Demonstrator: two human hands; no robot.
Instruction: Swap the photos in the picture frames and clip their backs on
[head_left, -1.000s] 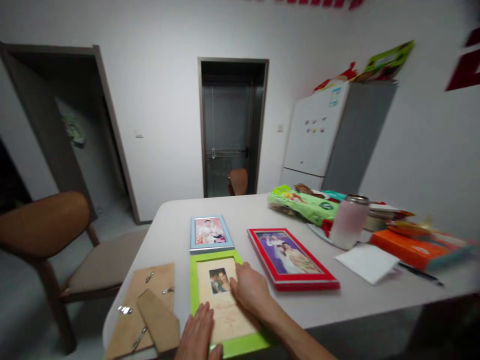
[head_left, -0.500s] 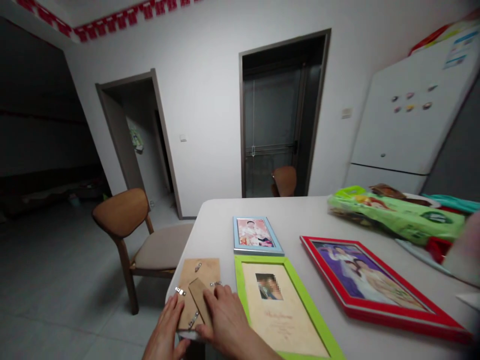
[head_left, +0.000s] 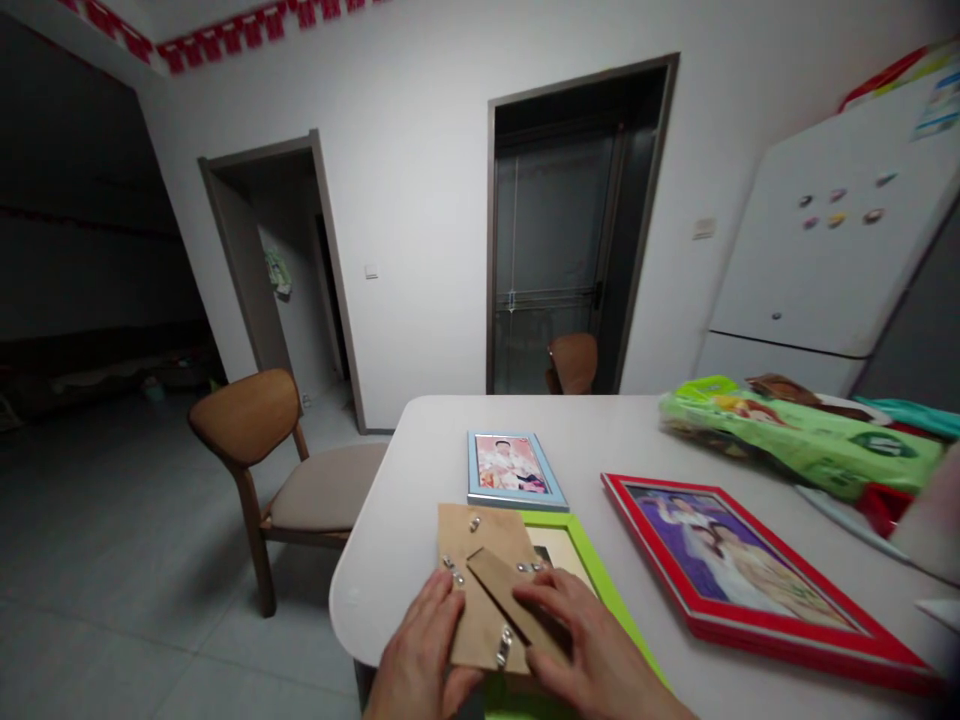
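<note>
— Tan fibreboard backing [head_left: 472, 560], seen from the head camera: where does it sit?

— Low and centre of the frame, on top of the lower part of a lime-green picture frame [head_left: 592, 580]. It covers most of the cream mat [head_left: 559, 545], leaving only a sliver of it showing at the board's upper right. Small metal clips [head_left: 474, 522] stand out on the board, and a narrow tan easel strut [head_left: 510, 610] lies across it on a slant.

— And the hands?

— Both are on the board, curled rather than spread. The left hand [head_left: 420, 648] grips its lower left edge, while the right hand [head_left: 585, 640] has its fingers [head_left: 544, 600] over the strut and the board's right side.

— What's around them?

— A small pale-blue frame [head_left: 474, 470] lies just above the board, and a large red frame [head_left: 780, 635] lies to the right, both flat on the white table [head_left: 390, 570]. A green plastic package [head_left: 799, 440] sits at the right edge of the frame. Upper right stands a white fridge [head_left: 810, 260], and a wooden chair [head_left: 285, 470] stands left of the table.
</note>
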